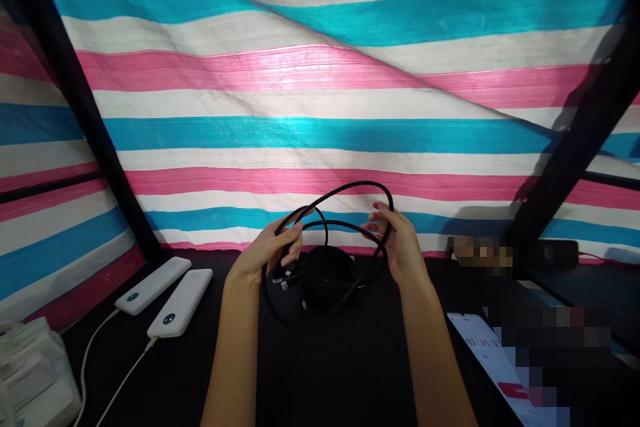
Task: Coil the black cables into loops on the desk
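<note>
A black cable (pixel 350 192) is looped in several coils between my hands, above a dark table (pixel 320 373). My left hand (pixel 270 250) is closed round one side of the coils, near small metal plugs hanging below it. My right hand (pixel 397 243) pinches the other side of the loops with its fingertips. Below the coils sits a round black object (pixel 327 273) on the table, partly hidden by the cable.
Two white power banks (pixel 165 293) lie at the left with white leads running toward me. A white box (pixel 30 367) sits at the lower left. A phone (pixel 487 353) with a lit screen lies at the right. A striped pink, blue and white tarp (pixel 320 80) hangs behind.
</note>
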`<state>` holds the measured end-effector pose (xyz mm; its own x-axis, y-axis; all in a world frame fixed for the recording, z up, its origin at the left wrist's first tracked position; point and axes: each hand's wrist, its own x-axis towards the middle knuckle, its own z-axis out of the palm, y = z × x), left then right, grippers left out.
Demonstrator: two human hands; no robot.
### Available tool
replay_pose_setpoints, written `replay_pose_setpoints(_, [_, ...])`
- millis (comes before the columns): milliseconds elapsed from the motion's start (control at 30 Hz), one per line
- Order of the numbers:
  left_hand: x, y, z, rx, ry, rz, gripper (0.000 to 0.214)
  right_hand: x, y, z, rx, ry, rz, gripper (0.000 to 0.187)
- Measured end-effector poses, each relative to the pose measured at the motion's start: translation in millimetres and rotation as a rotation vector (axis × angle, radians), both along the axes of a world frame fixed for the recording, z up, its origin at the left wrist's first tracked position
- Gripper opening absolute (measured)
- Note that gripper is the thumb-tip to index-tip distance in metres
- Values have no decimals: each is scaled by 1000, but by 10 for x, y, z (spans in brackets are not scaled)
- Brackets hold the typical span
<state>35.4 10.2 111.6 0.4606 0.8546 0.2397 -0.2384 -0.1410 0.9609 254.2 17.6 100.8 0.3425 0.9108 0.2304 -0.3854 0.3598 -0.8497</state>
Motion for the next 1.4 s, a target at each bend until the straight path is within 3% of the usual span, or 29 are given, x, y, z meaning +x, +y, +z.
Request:
replay_pose_setpoints(233, [119, -205, 144, 55, 86, 142, 72, -45, -262, 133, 210, -357, -479, 27])
replay_pose_setpoints(300, [185, -239, 156, 70, 105, 202, 75, -99, -334, 164, 152, -461, -436, 21])
replay_pose_setpoints(367, [262, -262, 148, 99, 134, 252, 78, -186, -373, 174, 100, -514, -280, 29])
replay_pose_setpoints(433, [343, -290, 132, 128, 162, 298, 78, -290, -378, 167, 101, -509, -123, 31])
replay_pose_setpoints(533, [446, -357, 119, 157, 180, 354, 72, -411, -366, 158, 159, -472, 1, 27])
replay_pose_setpoints(667, [513, -440, 130, 222, 207, 360, 63, -422, -414, 195, 199, -445, 89, 25])
replay_pose_setpoints(800, [538, -474, 126, 254, 258, 279, 57, -381, -475, 226, 123, -440, 268, 28])
replay_pose_setpoints(900, [547, -481, 120, 232, 256, 222, 56, -392, -461, 206, 86, -393, 260, 28])
replay_pose_setpoints(1100, [436, -360, 128, 110, 126, 73, 63, -401, -386, 182, 102, -178, 102, 26])
replay_pose_setpoints(1200, [285, -227, 100, 62, 97, 174, 64, -330, -369, 212, 99, -62, 63, 27])
replay_pose_setpoints(1400, [0, -97, 68, 138, 121, 366, 62, -32, -350, 259, 71, 72, 14, 30])
